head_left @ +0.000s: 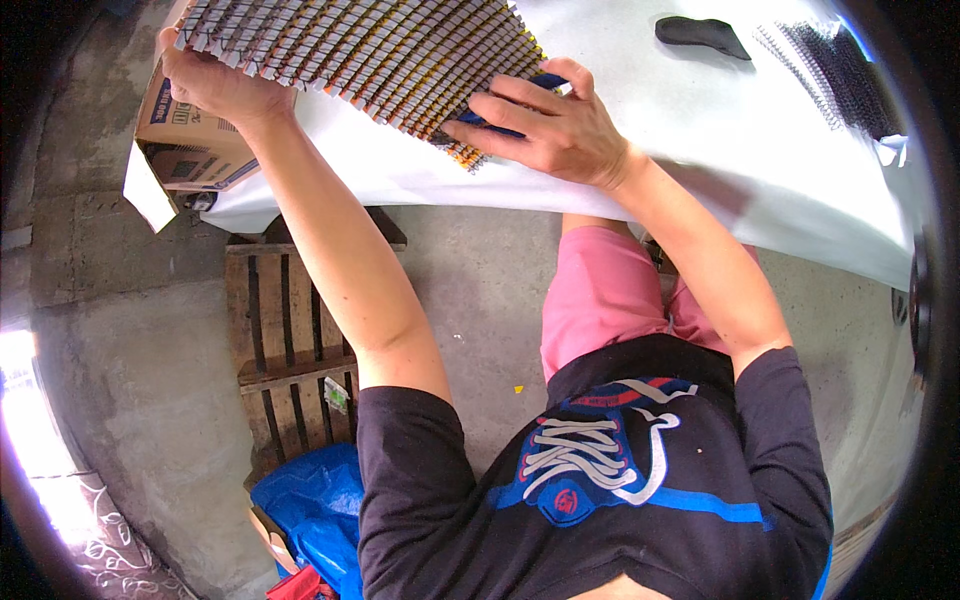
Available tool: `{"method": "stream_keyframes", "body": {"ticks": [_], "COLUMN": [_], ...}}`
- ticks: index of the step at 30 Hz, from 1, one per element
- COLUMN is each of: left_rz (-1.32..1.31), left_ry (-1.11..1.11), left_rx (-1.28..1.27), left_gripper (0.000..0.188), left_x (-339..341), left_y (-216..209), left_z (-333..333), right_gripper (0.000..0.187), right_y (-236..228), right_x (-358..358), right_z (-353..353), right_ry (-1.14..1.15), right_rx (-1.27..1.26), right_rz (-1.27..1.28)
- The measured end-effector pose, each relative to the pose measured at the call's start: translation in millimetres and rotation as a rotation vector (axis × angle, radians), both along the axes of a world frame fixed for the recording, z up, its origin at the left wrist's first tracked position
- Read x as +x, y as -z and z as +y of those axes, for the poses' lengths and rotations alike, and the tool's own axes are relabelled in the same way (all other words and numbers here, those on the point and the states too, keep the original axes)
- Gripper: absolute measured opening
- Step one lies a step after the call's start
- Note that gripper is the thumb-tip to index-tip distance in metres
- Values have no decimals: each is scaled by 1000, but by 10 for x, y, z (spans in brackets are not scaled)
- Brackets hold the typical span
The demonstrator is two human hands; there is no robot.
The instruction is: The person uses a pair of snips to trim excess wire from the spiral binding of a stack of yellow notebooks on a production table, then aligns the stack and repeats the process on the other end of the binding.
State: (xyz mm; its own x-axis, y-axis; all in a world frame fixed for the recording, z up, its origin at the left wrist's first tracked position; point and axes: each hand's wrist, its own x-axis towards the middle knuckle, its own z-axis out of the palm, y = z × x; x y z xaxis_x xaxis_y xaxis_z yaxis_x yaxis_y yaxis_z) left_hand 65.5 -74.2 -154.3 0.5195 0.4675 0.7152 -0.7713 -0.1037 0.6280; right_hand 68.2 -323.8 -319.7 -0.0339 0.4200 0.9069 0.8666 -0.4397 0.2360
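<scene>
A panel of small grey-white pieces in close rows (pixel 370 55), with yellow and orange along its rows, is raised and tilted above the white-covered table (pixel 640 120). My left hand (pixel 225 88) grips the panel at its left corner, fingers partly hidden behind its edge. At the panel's right side, my right hand (pixel 565 130) is curled round a dark blue object (pixel 495 124) held against the rows. Most of that object is covered by my fingers, so its kind does not show. The panel's far edge runs out of the picture.
Farther right on the table lie a flat black sole-shaped piece (pixel 700 36) and a dark mesh-like stack (pixel 835 80). An open cardboard box (pixel 200 150) stands at the left. Below are a wooden slatted pallet (pixel 300 376) and a blue plastic bag (pixel 325 500).
</scene>
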Motion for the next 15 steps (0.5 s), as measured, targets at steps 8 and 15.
{"method": "stream_keyframes", "body": {"ticks": [8, 15], "left_rz": [-2, 17], "left_ry": [-174, -107], "left_rx": [-18, 4], "left_gripper": [45, 48], "left_x": [40, -6], "left_y": [32, 25], "left_z": [-63, -33], "right_gripper": [19, 31], "right_y": [-23, -36], "right_x": [54, 7], "right_z": [-60, -11], "right_ry": [-8, -45], "right_rx": [-51, -43], "right_rz": [-11, -7]}}
